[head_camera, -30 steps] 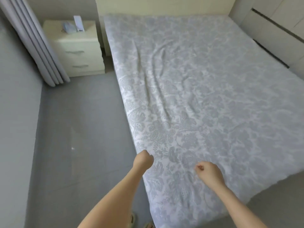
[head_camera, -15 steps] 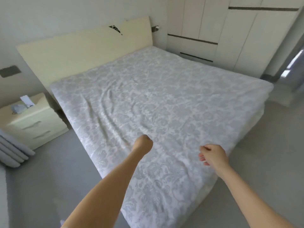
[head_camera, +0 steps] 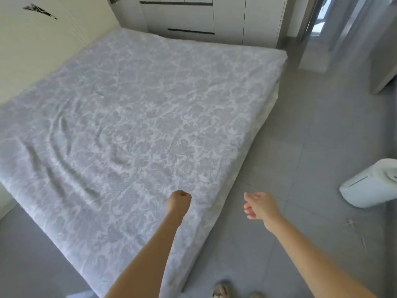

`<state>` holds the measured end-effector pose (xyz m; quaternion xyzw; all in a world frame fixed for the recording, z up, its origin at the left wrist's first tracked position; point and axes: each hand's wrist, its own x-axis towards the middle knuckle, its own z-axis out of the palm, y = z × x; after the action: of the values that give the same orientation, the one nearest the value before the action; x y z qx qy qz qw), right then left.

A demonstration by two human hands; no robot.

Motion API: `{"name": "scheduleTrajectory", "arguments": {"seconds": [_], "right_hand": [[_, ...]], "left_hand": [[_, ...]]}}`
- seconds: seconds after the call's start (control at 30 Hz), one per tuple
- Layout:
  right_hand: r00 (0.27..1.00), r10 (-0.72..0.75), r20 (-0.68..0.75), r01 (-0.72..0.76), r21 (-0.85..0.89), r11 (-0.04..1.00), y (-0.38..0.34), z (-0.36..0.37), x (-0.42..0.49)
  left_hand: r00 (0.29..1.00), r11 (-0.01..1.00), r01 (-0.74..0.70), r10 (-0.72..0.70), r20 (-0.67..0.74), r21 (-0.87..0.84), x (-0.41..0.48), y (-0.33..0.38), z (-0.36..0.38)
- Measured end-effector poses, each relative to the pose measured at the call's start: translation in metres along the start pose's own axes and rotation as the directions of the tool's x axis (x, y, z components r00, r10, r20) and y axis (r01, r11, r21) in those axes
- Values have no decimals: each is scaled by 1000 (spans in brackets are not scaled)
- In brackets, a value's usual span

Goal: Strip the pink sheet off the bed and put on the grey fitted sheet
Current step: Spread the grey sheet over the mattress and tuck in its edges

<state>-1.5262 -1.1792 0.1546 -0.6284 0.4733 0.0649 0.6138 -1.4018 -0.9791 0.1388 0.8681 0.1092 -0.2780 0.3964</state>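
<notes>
A grey fitted sheet (head_camera: 139, 104) with a pale floral pattern covers the whole mattress, with soft wrinkles on its left half. My left hand (head_camera: 179, 201) is curled into a fist just above the sheet near the bed's near corner, and nothing shows in its fingers. My right hand (head_camera: 258, 205) hangs over the floor to the right of the bed edge, fingers loose and holding nothing. No pink sheet is in view.
A cream headboard (head_camera: 43, 39) stands at the upper left. White wardrobe drawers (head_camera: 193, 18) run behind the bed's far side. A white rounded appliance (head_camera: 371, 186) sits on the grey floor at the right. A doorway (head_camera: 322, 24) opens at the upper right.
The view has swung right, from the nightstand side to the bed's foot corner and the floor. My right hand has come off the bed and opened; my left stays a fist.
</notes>
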Motion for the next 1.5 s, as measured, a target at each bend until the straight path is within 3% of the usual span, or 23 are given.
{"name": "scheduleTrajectory", "arguments": {"seconds": [0.23, 0.4, 0.63, 0.73, 0.87, 0.97, 1.03, 1.17, 1.27, 1.37, 1.43, 1.5], "right_hand": [[954, 211, 214, -201, -66, 977, 59, 57, 84], [923, 302, 237, -276, -138, 951, 102, 107, 159], [816, 409, 409, -474, 67, 878, 139, 158, 236], [848, 363, 387, -411, 46, 911, 149, 176, 257], [947, 162, 277, -97, -236, 967, 154, 174, 264], [946, 14, 324, 176, -549, 817, 143, 160, 261], [946, -50, 319, 257, -652, 714, 145, 146, 258], [972, 28, 234, 137, -659, 739, 154, 136, 247], [949, 171, 266, 16, -580, 814, 142, 134, 249], [922, 285, 262, -144, -451, 881, 120, 124, 263], [899, 309, 312, -128, -487, 864, 106, 120, 269], [824, 414, 386, -182, -513, 839, 102, 133, 266]], "left_hand": [[983, 977, 179, -181, 10, 118, 72, -66, 51], [970, 957, 240, -244, 3, 160, 133, -94, 73], [991, 935, 100, -124, 49, 341, 181, -117, 90], [988, 881, 102, -145, 59, 462, 189, -118, 98], [975, 898, 172, -214, 60, 405, 186, -109, 100], [978, 874, 158, -204, 51, 460, 181, -95, 95], [988, 809, 111, -154, 26, 577, 180, -84, 91], [982, 670, 46, -165, 88, 741, 189, -81, 83], [966, 668, 16, -203, 162, 744, 196, -81, 78], [981, 660, -33, -121, 149, 751, 205, -78, 75], [989, 639, -69, -54, 134, 766, 214, -75, 77], [990, 649, -71, -49, 135, 757, 219, -72, 80]]}}
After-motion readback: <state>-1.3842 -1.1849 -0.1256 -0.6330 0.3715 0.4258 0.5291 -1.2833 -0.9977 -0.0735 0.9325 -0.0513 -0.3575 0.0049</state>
